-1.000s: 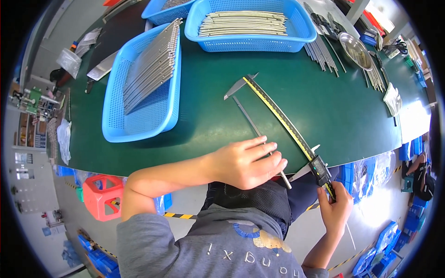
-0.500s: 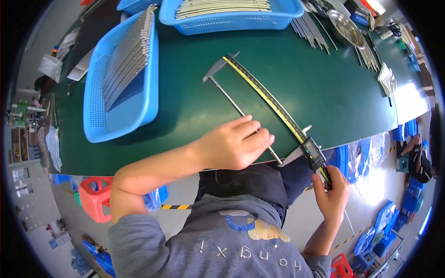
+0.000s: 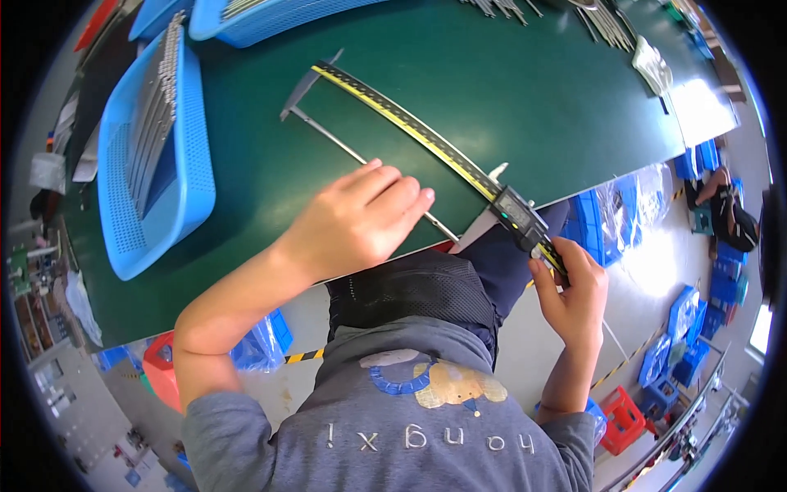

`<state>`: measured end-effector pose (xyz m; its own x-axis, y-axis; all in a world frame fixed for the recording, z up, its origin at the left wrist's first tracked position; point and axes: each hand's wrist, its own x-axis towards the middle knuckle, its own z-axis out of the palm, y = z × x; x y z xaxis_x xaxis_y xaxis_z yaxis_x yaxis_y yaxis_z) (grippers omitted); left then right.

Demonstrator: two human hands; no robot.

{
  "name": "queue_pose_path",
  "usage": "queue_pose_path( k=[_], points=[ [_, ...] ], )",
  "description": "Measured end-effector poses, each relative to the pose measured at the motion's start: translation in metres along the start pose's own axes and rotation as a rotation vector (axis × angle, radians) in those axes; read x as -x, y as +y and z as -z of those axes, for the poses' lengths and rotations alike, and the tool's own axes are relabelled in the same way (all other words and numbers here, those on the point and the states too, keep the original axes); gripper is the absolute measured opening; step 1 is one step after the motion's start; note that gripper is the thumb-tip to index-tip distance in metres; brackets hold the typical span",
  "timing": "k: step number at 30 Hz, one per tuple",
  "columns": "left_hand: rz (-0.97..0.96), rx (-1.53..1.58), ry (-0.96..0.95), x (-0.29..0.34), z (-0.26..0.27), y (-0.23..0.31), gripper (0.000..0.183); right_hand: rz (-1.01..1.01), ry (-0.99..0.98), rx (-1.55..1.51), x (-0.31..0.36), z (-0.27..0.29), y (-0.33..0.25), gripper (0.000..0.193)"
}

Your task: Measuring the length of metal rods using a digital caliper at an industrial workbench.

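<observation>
Head view: left hand (image 3: pixel 361 215) pinches the rod (image 3: pixel 332 138), right hand (image 3: pixel 579 287) grips the caliper (image 3: pixel 418 130) — best, I'd say, to hold the two parallel.

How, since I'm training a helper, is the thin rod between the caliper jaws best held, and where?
Probably near mid-length, from the person's left, as the left hand holds it: the rod is slender, and both ends lie at the caliper's jaws.

Grey short-sleeved tee (image 3: pixel 344 402) here, kinda cute tan-and-blue cartoon print (image 3: pixel 455 385) plus pale lettering (image 3: pixel 412 435). Black mesh fabric (image 3: pixel 414 287) near the waist, dark navy trousers (image 3: pixel 492 275). Left hand (image 3: pixel 357 220) and right hand (image 3: pixel 579 293) both bare.
</observation>
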<state>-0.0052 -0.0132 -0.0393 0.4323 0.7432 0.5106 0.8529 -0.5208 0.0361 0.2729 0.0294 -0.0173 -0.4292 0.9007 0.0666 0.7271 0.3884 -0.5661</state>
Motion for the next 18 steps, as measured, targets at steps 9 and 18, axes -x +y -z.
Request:
queue_pose_path(
  k=[9,18],
  points=[
    [0.009,0.019,-0.014,-0.0025,0.0003,-0.0001,0.028,0.029,0.019,0.02,0.0036,-0.0026,0.0012,0.026],
    [-0.023,0.015,-0.03,-0.002,-0.0001,-0.0061,0.024,0.027,0.01,0.098,-0.0017,-0.0026,-0.0015,0.029]
  ],
)
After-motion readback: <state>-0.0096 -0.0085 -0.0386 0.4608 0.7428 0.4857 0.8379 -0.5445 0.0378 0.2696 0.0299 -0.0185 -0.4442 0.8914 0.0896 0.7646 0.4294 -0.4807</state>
